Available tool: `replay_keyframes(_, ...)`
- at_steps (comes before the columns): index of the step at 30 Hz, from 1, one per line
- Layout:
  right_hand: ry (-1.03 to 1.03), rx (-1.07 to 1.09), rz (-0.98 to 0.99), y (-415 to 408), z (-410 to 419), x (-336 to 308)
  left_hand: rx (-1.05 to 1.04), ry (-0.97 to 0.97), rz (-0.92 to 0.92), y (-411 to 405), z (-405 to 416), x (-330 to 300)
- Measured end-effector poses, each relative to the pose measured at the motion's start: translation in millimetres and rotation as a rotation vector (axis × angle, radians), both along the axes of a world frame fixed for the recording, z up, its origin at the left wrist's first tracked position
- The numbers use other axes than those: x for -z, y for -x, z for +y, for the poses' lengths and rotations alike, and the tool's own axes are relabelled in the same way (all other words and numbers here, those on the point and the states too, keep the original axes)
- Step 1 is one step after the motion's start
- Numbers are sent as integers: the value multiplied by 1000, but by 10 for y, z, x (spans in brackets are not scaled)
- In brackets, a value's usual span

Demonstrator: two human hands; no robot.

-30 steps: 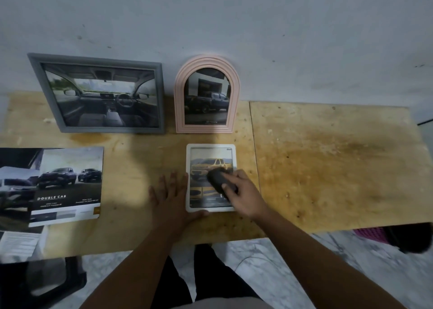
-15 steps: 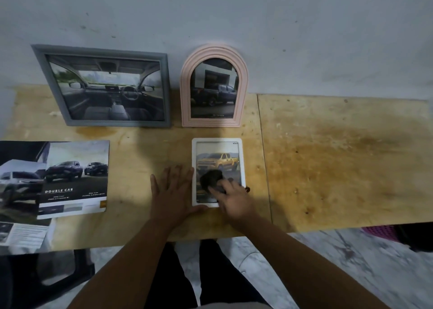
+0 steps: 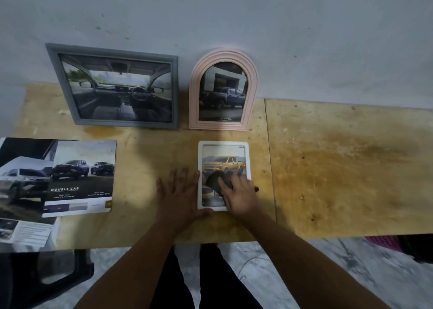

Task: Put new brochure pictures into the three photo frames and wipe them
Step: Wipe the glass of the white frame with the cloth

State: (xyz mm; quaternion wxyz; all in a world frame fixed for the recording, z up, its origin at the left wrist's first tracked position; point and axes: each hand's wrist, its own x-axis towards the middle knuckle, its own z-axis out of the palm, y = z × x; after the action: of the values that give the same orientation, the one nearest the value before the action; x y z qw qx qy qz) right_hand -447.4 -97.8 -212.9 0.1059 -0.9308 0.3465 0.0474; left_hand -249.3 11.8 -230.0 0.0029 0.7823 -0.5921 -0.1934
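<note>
We have the white frame (image 3: pixel 224 175) lying flat on the wooden table (image 3: pixel 339 168), close to the front edge, so we can press down on its glass. Our right hand (image 3: pixel 239 197) holds a dark cloth (image 3: pixel 214 180) bunched under its fingers and rests it on the yellow truck picture to rub it clean. Our left hand (image 3: pixel 179 191) lies open and flat beside the frame, thumb against its bottom corner, so the frame cannot slide. The grey frame (image 3: pixel 112 86) and the pink arched frame (image 3: pixel 223 89) lean on the wall, out of our way. The brochure (image 3: pixel 79 177) lies off to the left.
</note>
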Motion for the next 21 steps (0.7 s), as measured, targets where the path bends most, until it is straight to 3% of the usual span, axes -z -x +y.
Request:
replay_keyframes(2,-133,-32,-107,0,185,-36,5,-9,-10,3,7,5)
replay_keyframes(5,-305,102,-217,-53,33,-170,3,-7,7,-5,14,25)
replay_keyframes(8,-151,227,-290,-157,-431,-151,8,-10,34,-29,18,28)
replay_keyframes(10,-40,255,-200,-342,-633,-115,12,-13,44,-35,27,40)
replay_keyframes(15,-43,159,9,-574,-339,33,8,8,15,-20,32,65)
replay_keyframes(19,-326,47,-9,-375,-55,-55,6,28,11,-5,33,42)
replay_keyframes(21,-425,33,-113,-263,-104,-186,1,26,14,4,22,33)
